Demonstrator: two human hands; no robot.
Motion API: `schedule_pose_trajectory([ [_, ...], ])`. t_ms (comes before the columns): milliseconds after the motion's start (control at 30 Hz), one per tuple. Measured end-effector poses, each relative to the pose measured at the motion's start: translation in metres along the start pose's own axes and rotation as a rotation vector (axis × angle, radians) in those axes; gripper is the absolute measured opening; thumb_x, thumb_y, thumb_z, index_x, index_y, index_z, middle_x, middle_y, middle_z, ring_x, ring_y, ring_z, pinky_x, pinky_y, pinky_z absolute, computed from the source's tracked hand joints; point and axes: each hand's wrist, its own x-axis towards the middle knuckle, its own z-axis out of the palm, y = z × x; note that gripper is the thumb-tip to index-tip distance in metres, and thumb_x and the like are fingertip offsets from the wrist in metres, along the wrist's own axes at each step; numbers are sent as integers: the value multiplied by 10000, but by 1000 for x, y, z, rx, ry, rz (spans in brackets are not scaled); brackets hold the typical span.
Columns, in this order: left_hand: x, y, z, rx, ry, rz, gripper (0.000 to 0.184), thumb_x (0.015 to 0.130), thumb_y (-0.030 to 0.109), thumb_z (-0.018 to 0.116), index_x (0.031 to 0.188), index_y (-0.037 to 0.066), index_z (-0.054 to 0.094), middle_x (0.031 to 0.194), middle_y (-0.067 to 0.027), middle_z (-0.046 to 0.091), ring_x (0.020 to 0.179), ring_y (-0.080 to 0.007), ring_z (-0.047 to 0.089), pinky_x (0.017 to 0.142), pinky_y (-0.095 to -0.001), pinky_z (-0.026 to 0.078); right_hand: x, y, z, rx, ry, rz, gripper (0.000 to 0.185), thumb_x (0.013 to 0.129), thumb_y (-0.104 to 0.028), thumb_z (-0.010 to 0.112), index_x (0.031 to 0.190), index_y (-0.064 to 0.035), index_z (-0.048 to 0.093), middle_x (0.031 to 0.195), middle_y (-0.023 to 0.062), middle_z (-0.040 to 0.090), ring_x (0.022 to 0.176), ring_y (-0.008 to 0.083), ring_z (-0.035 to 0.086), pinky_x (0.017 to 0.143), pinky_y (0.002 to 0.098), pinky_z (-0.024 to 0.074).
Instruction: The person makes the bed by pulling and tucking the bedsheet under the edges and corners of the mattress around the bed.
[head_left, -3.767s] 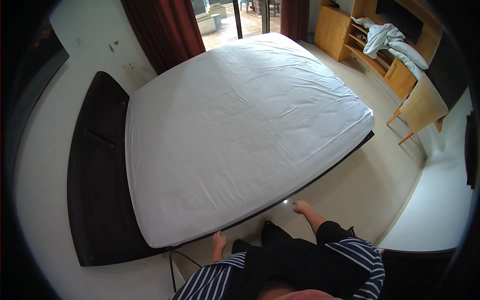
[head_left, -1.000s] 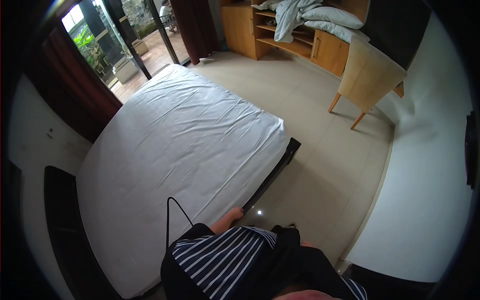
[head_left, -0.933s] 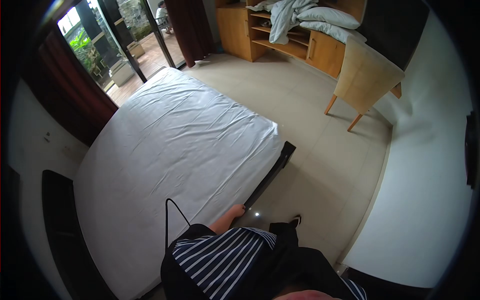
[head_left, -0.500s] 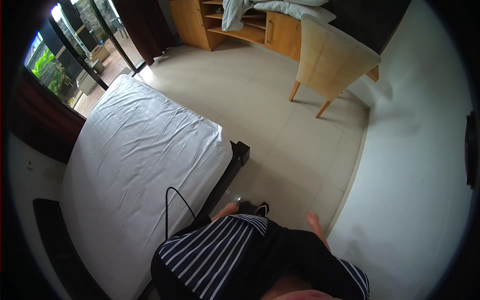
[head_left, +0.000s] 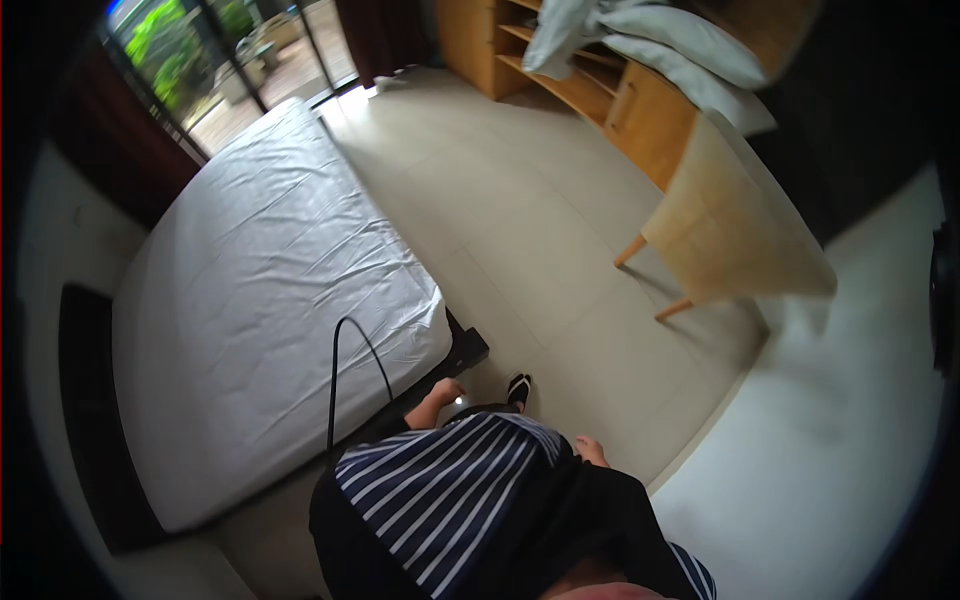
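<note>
– What do you have on?
– My shirt is dark navy, with slim white stripes running slantwise down the front
– Striped all over?
– Plain black cloth sits beside the stripes, and a bit more striping shows at my right
– And the rest?
– My shoe is black with pale bands, and a thin black cable loops up at my left
</note>
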Motion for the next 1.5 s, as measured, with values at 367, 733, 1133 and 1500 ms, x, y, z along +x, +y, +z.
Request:
schedule_pose_trajectory([
  [367, 128, 94, -89, -139, 196, -26, 255, 707, 121, 462, 864, 60, 654, 876, -156, 631, 856, -303, 598, 789, -358, 463, 186, -37, -94, -100, -175, -93, 428, 752, -198, 489, 1148, -45, 546, 1049, 149, 598, 987, 252, 564, 853, 313, 422],
  [733, 164, 28, -77, -405, 272, 168, 240, 736, 223, 526, 835, 38, 645, 956, -180, 606, 912, -338, 571, 786, -398, 459, 374, -296, -264, -221, -192, -154, 388, 733, -207, 500, 1084, -68, 588, 1059, 141, 596, 998, 259, 559, 844, 337, 433],
  [1133, 281, 53, -190, -753, 444, -771, 300, 711, 254, 555, 924, 63, 646, 979, -160, 612, 945, -305, 572, 803, -373, 446, 583, -648, -202, -772, -333, -733, 402, 734, -138, 500, 1128, -103, 567, 751, 102, 599, 571, 159, 545, 511, 295, 444],
  [1500, 359, -104, -392, -457, 328, -803, 301, 741, 191, 478, 932, 15, 629, 1043, -202, 571, 965, -339, 559, 813, -418, 450, 602, -852, -136, -501, -571, -505, 397, 755, -117, 507, 1147, -63, 541, 775, 74, 596, 585, 152, 550, 514, 279, 448],
])
